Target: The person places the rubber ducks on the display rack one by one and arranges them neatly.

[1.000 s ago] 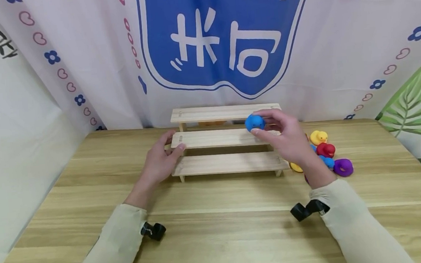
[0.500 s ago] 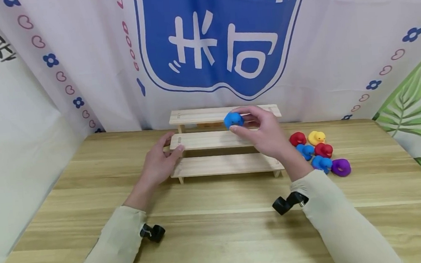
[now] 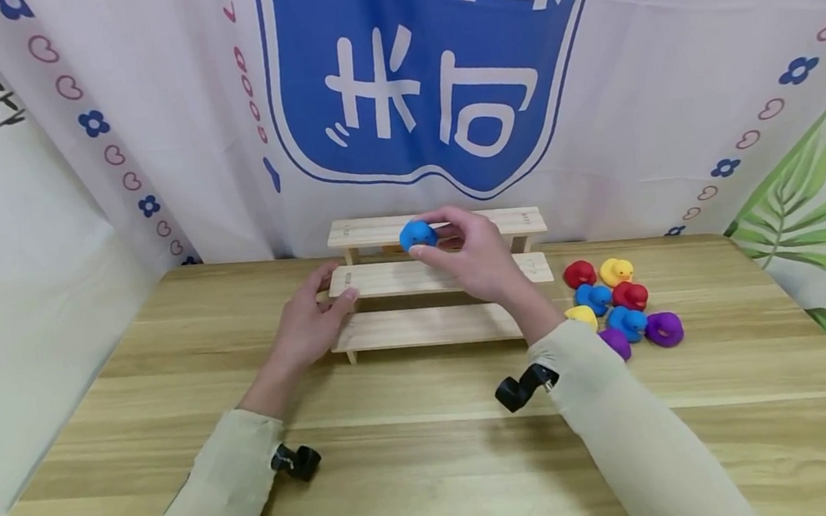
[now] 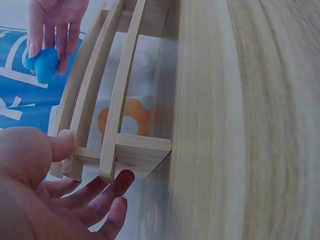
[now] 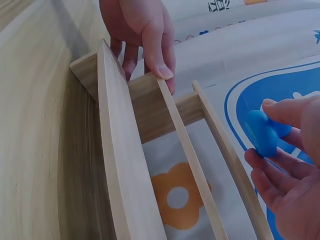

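A blue rubber duck (image 3: pixel 417 235) is pinched between the thumb and fingers of my right hand (image 3: pixel 480 260), held up in front of the top board of a three-tier wooden shelf (image 3: pixel 434 326). In the right wrist view, the duck (image 5: pixel 262 134) appears off to the side of the boards. My left hand (image 3: pixel 308 324) grips the shelf's left end, its thumb on the middle board. From the left wrist view, the fingers (image 4: pixel 95 205) of that hand reach around the ends of the boards. Part of the top and middle boards is hidden behind my right hand.
To the right of the shelf, several rubber ducks lie grouped on the wooden table (image 3: pixel 415 454), among them a red duck (image 3: pixel 580 274), a yellow duck (image 3: pixel 617 272) and a purple duck (image 3: pixel 665 329). A printed curtain (image 3: pixel 665 105) hangs right behind the shelf.
My right hand has carried the blue duck leftward along the shelf, from near its right end to about the middle. More of the ducks at right now show. My left hand keeps its grip.
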Motion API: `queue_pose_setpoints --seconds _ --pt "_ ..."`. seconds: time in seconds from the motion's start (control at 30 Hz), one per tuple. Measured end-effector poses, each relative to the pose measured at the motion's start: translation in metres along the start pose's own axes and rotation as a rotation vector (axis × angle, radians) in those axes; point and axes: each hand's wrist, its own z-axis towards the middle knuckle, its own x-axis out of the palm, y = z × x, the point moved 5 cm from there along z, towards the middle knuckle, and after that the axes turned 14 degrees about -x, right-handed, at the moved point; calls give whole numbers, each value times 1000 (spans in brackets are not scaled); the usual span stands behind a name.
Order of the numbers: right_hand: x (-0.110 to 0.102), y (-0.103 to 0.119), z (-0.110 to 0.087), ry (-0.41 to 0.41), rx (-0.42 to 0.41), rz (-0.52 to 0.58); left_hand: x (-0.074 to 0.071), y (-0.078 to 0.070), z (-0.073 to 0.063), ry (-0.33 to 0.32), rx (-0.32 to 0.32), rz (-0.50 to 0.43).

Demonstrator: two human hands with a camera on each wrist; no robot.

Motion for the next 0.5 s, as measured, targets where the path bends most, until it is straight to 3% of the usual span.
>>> queue_pose_setpoints --seconds 0.5 --pt "31 7 29 13 -22 8 1 1 1 -2 2 9"
